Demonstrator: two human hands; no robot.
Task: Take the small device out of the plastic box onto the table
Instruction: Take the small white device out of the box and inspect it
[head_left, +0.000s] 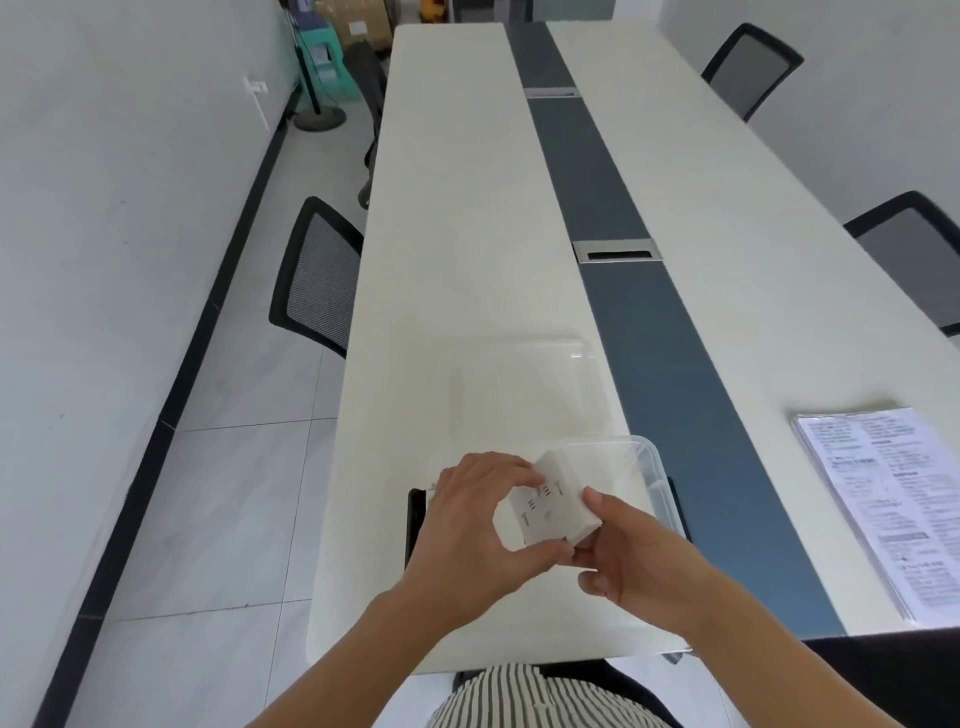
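Note:
The small device is a white square socket block with dark slots on its face. It is tilted and held up over the near left part of the clear plastic box. My left hand grips its left and bottom edges with fingers and thumb. My right hand pinches its right side from below. The box stands open on the white table, its near wall hidden behind my hands. The clear lid lies flat on the table just beyond the box.
A dark flat object lies by the box's left side, partly behind my left hand. A stack of printed papers lies at the right. A dark strip with cable ports runs down the table's middle. Mesh chairs stand along both sides.

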